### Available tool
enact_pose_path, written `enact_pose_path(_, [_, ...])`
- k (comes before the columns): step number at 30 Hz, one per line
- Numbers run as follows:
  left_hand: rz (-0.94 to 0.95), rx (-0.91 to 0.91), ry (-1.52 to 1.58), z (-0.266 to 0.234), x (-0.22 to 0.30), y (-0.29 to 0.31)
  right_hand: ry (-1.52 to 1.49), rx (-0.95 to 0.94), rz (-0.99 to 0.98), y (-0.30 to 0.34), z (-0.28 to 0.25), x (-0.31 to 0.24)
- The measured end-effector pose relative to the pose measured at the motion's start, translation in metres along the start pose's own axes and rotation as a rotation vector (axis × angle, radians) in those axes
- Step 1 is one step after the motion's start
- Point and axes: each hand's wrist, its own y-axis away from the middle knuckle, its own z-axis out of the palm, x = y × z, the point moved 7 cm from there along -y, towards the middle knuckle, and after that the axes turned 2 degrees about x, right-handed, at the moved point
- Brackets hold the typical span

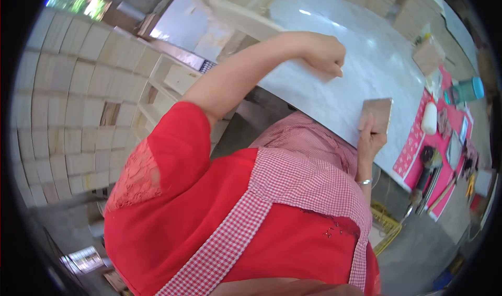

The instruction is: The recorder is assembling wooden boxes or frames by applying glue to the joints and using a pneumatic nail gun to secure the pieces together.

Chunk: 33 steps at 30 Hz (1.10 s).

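My right hand (372,135), with a bracelet at the wrist, grips a small rectangular wooden piece (377,112) upright at the near edge of the pale, glossy table (345,100). Its thumb lies against the brown face. Over the tabletop, left of that piece, my left hand (325,55) is closed in a fist with the arm bent across. A blurred brownish patch shows beneath its fingers. Whether the hand holds it, or what it is, cannot be made out.
On the right, a pink patterned cloth (410,152) bears a white glue bottle (429,117), a teal jar (468,90) and several tools. A wooden block (429,54) stands beyond. Stacked wooden boxes (78,108) fill the left; pale wooden frames (167,79) lean nearer the table.
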Motion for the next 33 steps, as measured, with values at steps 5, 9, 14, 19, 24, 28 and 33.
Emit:
enact_pose_path(5, [-0.095, 0.288, -0.189, 0.035, -0.031, -0.024, 0.081, -0.115, 0.106, 0.006, 0.0, 0.011])
enact_pose_path(9, [-0.003, 0.49, -0.242, 0.064, -0.038, -0.021, 0.088, -0.089, 0.016, 0.008, 0.003, 0.006])
enact_pose_path(14, [0.192, 0.513, -0.398, 0.073, -0.023, -0.001, 0.096, -0.048, -0.063, 0.006, 0.007, -0.004])
enact_pose_path(19, [0.165, 0.404, -0.311, 0.073, -0.022, 0.002, 0.294, -0.033, -0.249, 0.002, 0.025, -0.019])
enact_pose_path(24, [0.169, 0.369, -0.27, 0.075, -0.024, -0.003, 0.367, -0.031, -0.244, 0.004, 0.041, -0.043])
enact_pose_path(28, [0.173, 0.492, -0.147, 0.058, -0.008, 0.01, 0.363, -0.051, -0.243, 0.009, 0.055, -0.047])
enact_pose_path(33, [0.193, 0.664, 0.048, 0.016, 0.037, 0.031, 0.32, -0.158, -0.163, 0.012, 0.072, -0.051])
